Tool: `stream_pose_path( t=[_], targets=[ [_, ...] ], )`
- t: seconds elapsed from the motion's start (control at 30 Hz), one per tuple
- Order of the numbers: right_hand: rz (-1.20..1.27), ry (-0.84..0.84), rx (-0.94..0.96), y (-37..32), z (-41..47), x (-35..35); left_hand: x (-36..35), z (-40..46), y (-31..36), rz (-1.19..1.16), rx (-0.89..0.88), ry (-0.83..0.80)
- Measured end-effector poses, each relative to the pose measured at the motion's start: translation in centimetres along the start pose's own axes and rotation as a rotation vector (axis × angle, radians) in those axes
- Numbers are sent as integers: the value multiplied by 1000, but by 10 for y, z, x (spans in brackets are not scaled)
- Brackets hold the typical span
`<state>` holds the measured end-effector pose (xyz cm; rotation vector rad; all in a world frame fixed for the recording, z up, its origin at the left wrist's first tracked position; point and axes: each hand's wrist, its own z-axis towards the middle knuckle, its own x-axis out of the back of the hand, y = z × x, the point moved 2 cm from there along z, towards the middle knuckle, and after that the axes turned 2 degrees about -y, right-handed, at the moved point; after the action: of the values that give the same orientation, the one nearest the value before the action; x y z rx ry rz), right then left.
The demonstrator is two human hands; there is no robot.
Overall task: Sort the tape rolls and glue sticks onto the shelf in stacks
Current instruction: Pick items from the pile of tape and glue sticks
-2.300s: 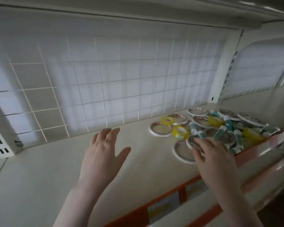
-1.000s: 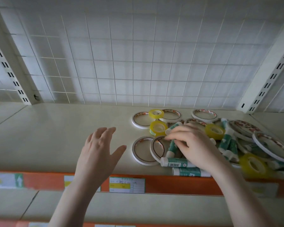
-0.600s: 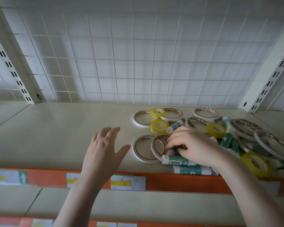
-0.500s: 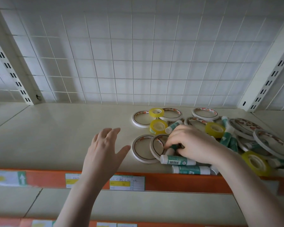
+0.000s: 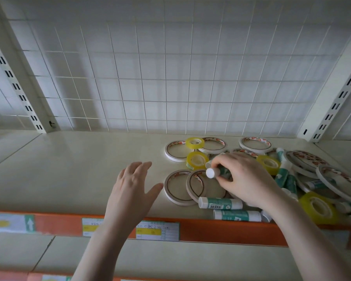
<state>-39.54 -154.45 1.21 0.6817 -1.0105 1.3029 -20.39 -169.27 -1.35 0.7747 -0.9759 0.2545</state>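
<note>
Nearest, two glue sticks (image 5: pixel 220 203) lie lengthwise left to right along the shelf (image 5: pixel 73 171) front edge, just behind the orange price strip (image 5: pixel 211 230). The left hand (image 5: pixel 132 191) hovers flat over bare shelf, fingers straight and spread, holding nothing. Just right of it, the right hand (image 5: pixel 245 179) has its grip clamped on a glue stick (image 5: pixel 215 172), pinched between thumb and fingers, white cap end pointing left toward the free space. That open stretch of shelf to the left looks like the place for a stack, and the left hand is nearer to it. Farther back sit the tape rolls (image 5: pixel 175 151), flat white rings and small yellow ones, jumbled with more sticks. The right hand hides part of the pile, and the pile's right end is cut off.
</note>
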Motion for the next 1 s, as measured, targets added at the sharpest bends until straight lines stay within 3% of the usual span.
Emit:
stream_pose_path(
  t=[0.2, 0.63, 0.83, 1.0],
  targets=[
    [-48, 218, -34, 4, -5, 7, -2, 1, 10, -46, -88, 20],
    [5, 432, -210, 35, -50, 29, -14, 0, 60, -117, -308, -56],
    [44, 510, -216, 44, -70, 37, -27, -2, 95, -2, -498, -229],
    [52, 561, -257, 51, -84, 44, -39, 0, 106, 76, -581, -249]
  ],
)
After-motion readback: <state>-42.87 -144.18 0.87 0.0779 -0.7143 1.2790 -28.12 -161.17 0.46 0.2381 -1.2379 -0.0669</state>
